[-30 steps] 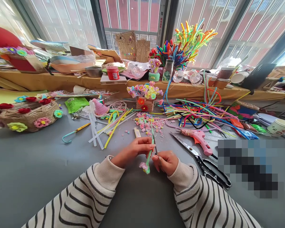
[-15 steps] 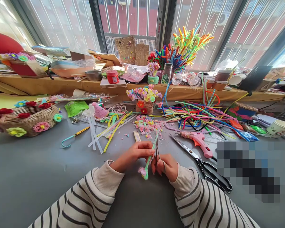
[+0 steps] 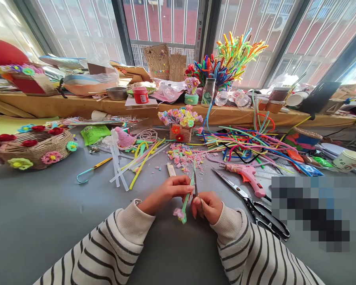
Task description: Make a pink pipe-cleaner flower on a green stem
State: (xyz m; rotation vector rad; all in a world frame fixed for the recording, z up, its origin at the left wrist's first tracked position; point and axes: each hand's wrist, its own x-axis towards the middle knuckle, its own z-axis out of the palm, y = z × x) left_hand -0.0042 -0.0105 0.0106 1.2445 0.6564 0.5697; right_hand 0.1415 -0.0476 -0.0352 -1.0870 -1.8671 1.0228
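Note:
Between the fingers of my left hand is the green fuzzy stem of a pipe-cleaner flower. Its pink head hangs down toward me, and the stem points away over the table. My right hand grips small scissors, with fingers at the handles and the blades lying along the stem's right side. Whether the blades touch the stem I cannot tell. Beyond both hands spreads a heap of pink, yellow and green fuzz clippings. Large black-handled scissors rest to the right of my right hand.
A pink glue gun lies at right, near a tangle of pipe cleaners. Glue sticks and a crochet hook are at left, beside a flowered basket. A small flower box stands behind the clippings.
The scissor blades have drawn closer together and lie nearer the stem. The flower has shifted very slightly to the right; my left hand stays almost in place.

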